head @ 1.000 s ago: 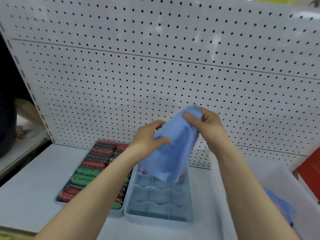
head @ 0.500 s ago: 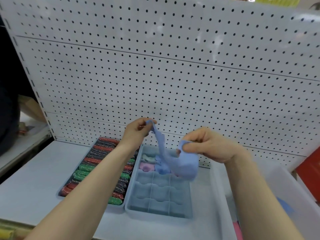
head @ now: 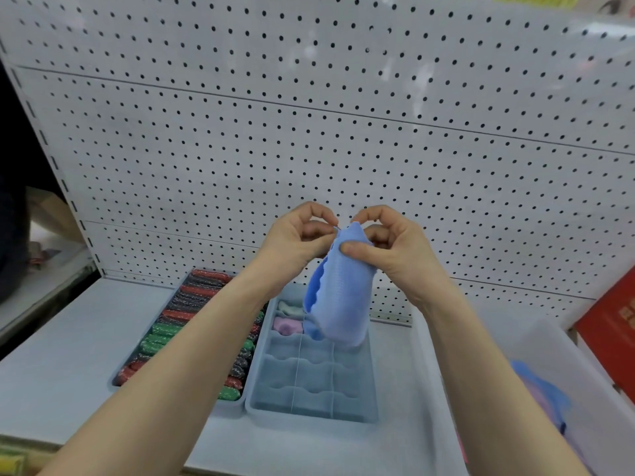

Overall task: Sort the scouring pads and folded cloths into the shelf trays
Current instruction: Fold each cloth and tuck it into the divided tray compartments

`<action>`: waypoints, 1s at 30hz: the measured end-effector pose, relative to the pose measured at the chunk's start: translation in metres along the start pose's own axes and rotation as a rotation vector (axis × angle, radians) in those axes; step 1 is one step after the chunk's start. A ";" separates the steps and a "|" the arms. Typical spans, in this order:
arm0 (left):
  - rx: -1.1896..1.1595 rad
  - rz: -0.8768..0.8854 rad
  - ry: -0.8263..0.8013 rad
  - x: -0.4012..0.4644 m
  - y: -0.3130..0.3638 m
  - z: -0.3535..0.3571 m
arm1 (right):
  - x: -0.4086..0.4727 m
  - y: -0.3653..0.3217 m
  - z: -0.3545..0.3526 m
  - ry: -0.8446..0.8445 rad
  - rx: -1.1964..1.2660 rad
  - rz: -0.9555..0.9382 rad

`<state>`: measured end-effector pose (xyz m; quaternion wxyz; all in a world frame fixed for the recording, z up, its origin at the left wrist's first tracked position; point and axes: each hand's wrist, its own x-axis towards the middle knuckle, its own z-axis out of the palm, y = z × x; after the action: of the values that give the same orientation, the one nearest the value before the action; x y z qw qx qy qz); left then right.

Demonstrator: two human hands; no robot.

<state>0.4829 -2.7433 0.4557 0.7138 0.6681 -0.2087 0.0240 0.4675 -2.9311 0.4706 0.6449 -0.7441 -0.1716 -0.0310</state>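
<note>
A light blue cloth (head: 340, 297) hangs folded in the air above the divided grey tray (head: 309, 403). My left hand (head: 295, 242) pinches its top edge on the left, and my right hand (head: 391, 249) pinches the same edge on the right, thumb pressed on the front. The tray's far compartments hold a pale green cloth (head: 287, 308), a pink cloth (head: 287, 326) and a blue one partly hidden behind the hanging cloth. Beside it on the left, a tray (head: 118, 384) holds rows of red, green and dark scouring pads (head: 192, 324).
A white pegboard wall (head: 309, 132) stands right behind the trays. A translucent bin (head: 584, 355) at the right holds more blue and pink cloths (head: 543, 393). A red box (head: 611, 338) stands at the far right. The shelf's front edge runs along the bottom left.
My hands came together at the cloth's top edge, folding it in half; half a second ago they held it stretched apart lower over the tray.
</note>
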 end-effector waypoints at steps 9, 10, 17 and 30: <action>0.180 0.058 0.092 -0.009 0.010 0.006 | -0.002 0.001 0.001 0.030 -0.072 0.083; 0.256 0.042 0.091 -0.010 0.009 0.004 | -0.002 0.002 0.000 0.052 -0.070 0.079; 0.528 0.059 0.096 -0.011 0.008 0.000 | -0.003 -0.002 -0.013 -0.037 -0.137 -0.002; 0.088 -0.084 0.201 -0.003 -0.008 -0.018 | -0.002 -0.005 -0.031 0.061 -0.251 -0.005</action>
<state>0.4871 -2.7257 0.4471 0.7013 0.7013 -0.1069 0.0702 0.4697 -2.9606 0.4802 0.5518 -0.8171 -0.1485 -0.0767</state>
